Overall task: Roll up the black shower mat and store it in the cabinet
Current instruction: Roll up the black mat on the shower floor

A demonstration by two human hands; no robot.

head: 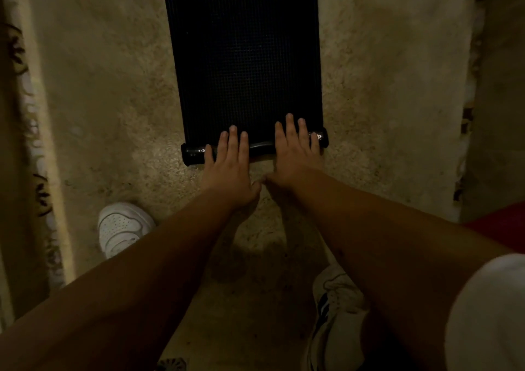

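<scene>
Black shower mat (244, 58) flat on the beige carpet (99, 86), in the middle of the floor, far from the feet. Near edge of the mat curled into a thin roll (196, 153), lying left to right. Rest of the mat spread out and bumpy with tiny dots.

Left hand (230, 166) flat on the left part of the roll, fingers spread and pointing far, not closed around anything. Right hand (295, 154) flat on the right part of the roll, fingers also spread and open, tips touching the flat mat just past the roll. Thumbs close to each other on the near side, almost touching. Short bit of roll showing between the two hands, and a shiny end sticking out on each side.

Bare arms reaching in from the near edge. White sleeve (488, 314) at the near right corner. White shoe (122, 228) on the carpet at the near left, and another white shoe (338, 314) with dark stripes at the near right. Patterned cloth edge (31, 143) down the left side. Dim light everywhere.
</scene>
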